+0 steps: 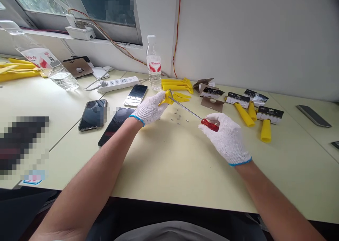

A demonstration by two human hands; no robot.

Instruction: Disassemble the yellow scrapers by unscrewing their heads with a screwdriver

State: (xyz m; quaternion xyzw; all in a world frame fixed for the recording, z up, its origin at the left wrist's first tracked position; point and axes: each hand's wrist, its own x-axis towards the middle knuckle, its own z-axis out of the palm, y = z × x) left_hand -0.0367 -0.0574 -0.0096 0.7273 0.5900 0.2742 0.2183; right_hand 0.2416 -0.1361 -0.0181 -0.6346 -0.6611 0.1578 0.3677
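My left hand (150, 108), in a white knitted glove, is closed around a yellow plastic tool (167, 97) with a flared end; the glove hides most of its handle. In my gloved right hand (225, 137) is a screwdriver (210, 125) with a red handle, its metal shaft pointing left and its tip at the flared end of the yellow tool. Whether the tip sits in a screw cannot be made out. Several small metal screws (178, 116) lie on the table just beyond my hands. Behind them are flat yellow pieces (181, 96) and more yellow tools (177, 85).
At right lie yellow handles (244, 114) with black-and-white cards (270, 114). Phones (92, 114) rest at left, near a white power strip (119, 84). One water bottle (154, 64) stands at the back; another bottle (47, 61) is at far left. A dark flat object (314, 115) lies far right.
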